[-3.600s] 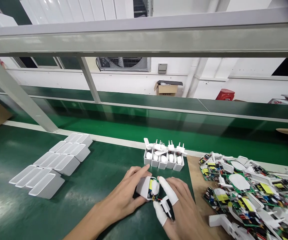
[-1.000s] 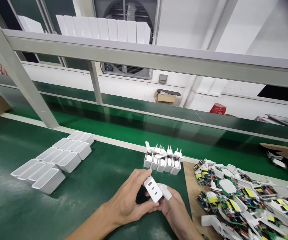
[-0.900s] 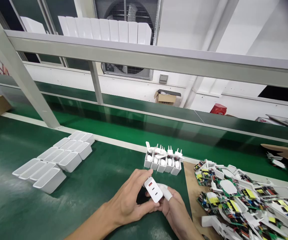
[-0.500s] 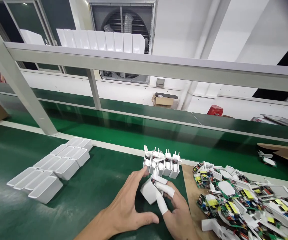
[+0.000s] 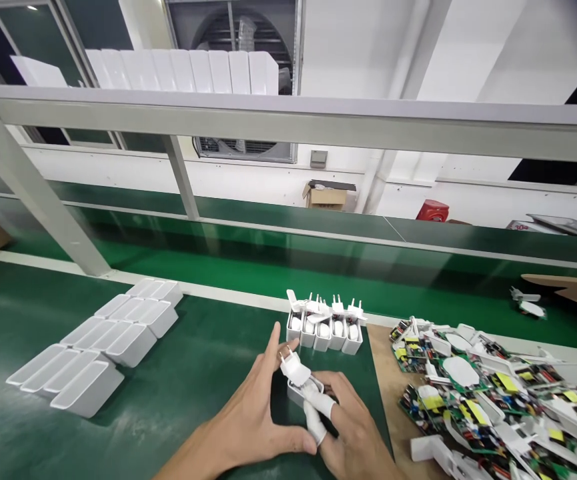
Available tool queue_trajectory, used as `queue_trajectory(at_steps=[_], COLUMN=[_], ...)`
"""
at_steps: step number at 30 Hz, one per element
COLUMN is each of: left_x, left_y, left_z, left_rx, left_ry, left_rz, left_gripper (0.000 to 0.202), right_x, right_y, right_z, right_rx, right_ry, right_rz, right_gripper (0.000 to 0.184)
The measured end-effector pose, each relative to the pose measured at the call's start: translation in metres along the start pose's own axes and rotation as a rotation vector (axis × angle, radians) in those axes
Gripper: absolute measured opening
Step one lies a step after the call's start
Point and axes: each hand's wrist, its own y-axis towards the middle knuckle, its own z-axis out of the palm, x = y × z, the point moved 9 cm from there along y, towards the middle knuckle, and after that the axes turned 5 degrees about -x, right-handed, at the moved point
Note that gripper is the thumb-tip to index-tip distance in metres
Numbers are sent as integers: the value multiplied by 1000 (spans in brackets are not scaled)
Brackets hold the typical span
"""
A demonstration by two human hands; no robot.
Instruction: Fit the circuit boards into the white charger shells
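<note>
My right hand (image 5: 353, 420), with white finger cots on thumb and index finger, grips a small white plastic case (image 5: 295, 395). A white two-pin plug piece (image 5: 295, 369) sticks out of the case's top, its pins pointing up and left. Close on the left side, my left hand (image 5: 248, 413) has its thumb and fingers spread around the case. Its thumb tip is by the right hand's thumb; whether it touches the case I cannot tell. Just beyond, several filled white cases (image 5: 323, 337) stand in a row, with plugs and round white parts at their tops.
Empty white cases (image 5: 85, 383) lie in rows on the green table (image 5: 183, 373) at left. Circuit boards with white parts (image 5: 498, 400) are heaped on brown cardboard (image 5: 381, 360) at right. A grey frame (image 5: 288, 123) crosses above, with white cases (image 5: 218, 72) on top.
The case in my right hand has turned, so its open top and plug now face up and left. My left hand stays spread beside it. The view has shifted slightly.
</note>
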Motion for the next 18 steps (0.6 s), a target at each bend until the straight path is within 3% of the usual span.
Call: queue_trajectory(at_steps=[4, 8, 10, 12, 14, 16, 18], left_x=[-7, -12, -12, -14, -19, -30, -42], left_y=[0, 2, 2, 2, 2, 0, -2], left_z=[-4, -8, -9, -7, -5, -3, -3], left_rx=[-39, -88, -102, -104, -114, -136, -178], left_ry=[3, -2, 28, 81, 146, 183, 185], left_rz=[44, 74, 79, 102, 146, 225, 324], left_gripper=[154, 151, 153, 160, 158, 141, 118], right_x=[2, -4, -10, -25, -46, -60, -61], right_y=[3, 1, -2, -7, -17, -31, -40], right_z=[-19, -7, -3, -2, 6, 22, 37], right_rx=[-121, 36, 32, -38, -86, -87, -62], right_ry=[-3, 11, 49, 155, 380, 661, 872], right_rz=[13, 59, 112, 262, 544, 842, 1026], right_gripper=[50, 50, 48, 39, 28, 34, 47])
